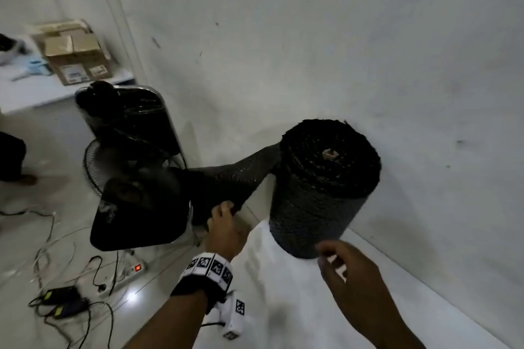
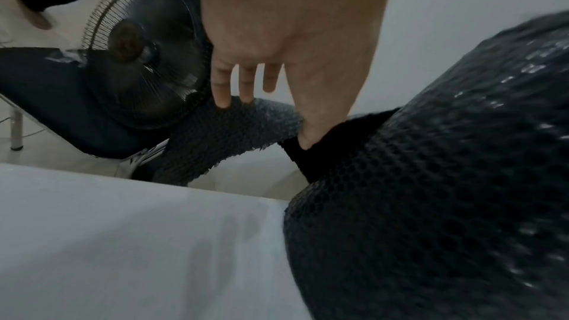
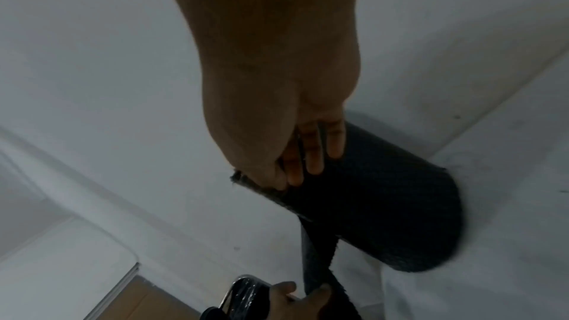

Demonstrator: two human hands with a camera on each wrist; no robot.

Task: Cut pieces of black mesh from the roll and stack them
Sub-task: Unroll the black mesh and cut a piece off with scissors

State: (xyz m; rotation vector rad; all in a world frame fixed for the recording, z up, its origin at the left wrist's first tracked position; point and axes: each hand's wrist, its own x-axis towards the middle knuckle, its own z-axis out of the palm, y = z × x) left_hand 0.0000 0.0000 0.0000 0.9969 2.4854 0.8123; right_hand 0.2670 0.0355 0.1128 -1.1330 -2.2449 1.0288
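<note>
up close, left hand (image 1: 224, 224) fingers pinching the mesh flap (image 1: 241, 176) (off the roll (image 1: 320, 187)), right hand (image 1: 348, 272) loosely spread

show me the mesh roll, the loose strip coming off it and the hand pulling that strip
mesh roll (image 1: 317, 207): head view, on its netted side wall.
loose strip (image 1: 243, 173): head view, midway along the stretched piece.
left hand (image 1: 225, 228): head view, back of the hand that grips the strip's end.
</note>
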